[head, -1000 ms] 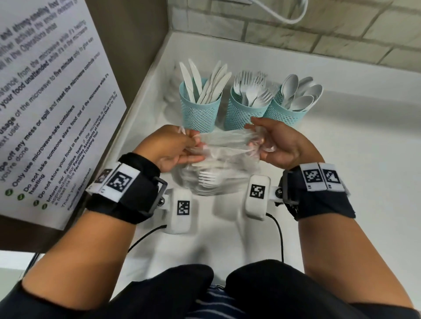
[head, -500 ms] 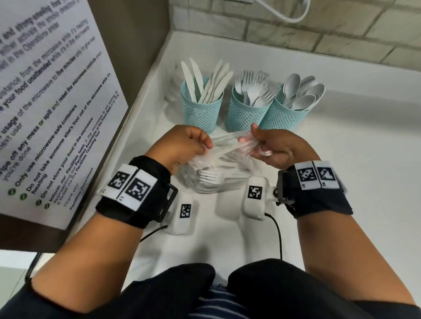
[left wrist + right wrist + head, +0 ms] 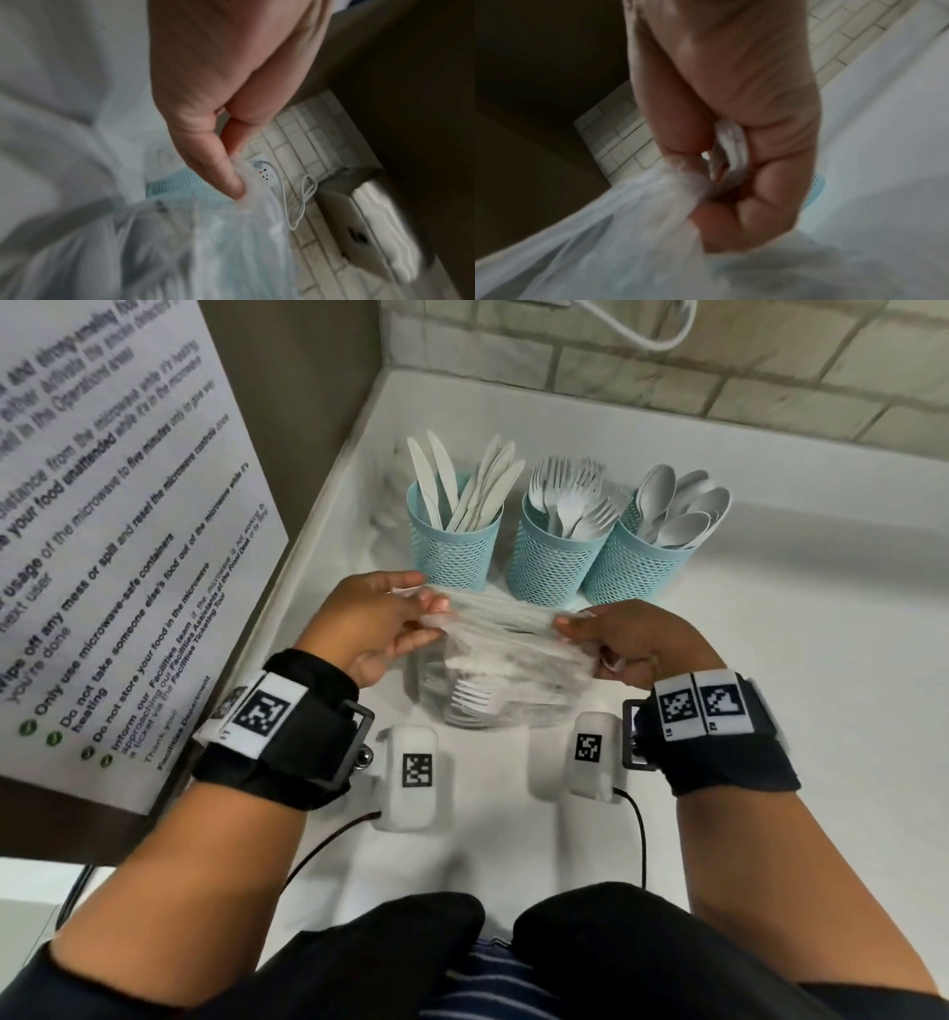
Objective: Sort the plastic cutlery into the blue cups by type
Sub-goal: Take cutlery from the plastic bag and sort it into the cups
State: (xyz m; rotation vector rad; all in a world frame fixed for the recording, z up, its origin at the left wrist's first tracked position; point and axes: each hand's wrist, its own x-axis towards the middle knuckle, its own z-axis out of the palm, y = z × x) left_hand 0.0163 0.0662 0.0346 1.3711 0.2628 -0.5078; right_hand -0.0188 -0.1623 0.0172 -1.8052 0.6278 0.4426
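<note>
- Head view: left hand [image 3: 369,618] and right hand [image 3: 631,639] each pinch an end of a clear bag of forks [image 3: 493,670], held over the table [image 3: 770,711] just before three blue cups [image 3: 544,552].
- Left wrist view: fingertips [image 3: 231,182] nip the bag's film.
- Right wrist view: curled fingers [image 3: 765,182] clutch bunched film.

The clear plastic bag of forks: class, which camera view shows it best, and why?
The head view: the whole clear plastic bag shows between both hands, forks visible inside. The left wrist and right wrist views show only blurred film pinched by fingers.
</note>
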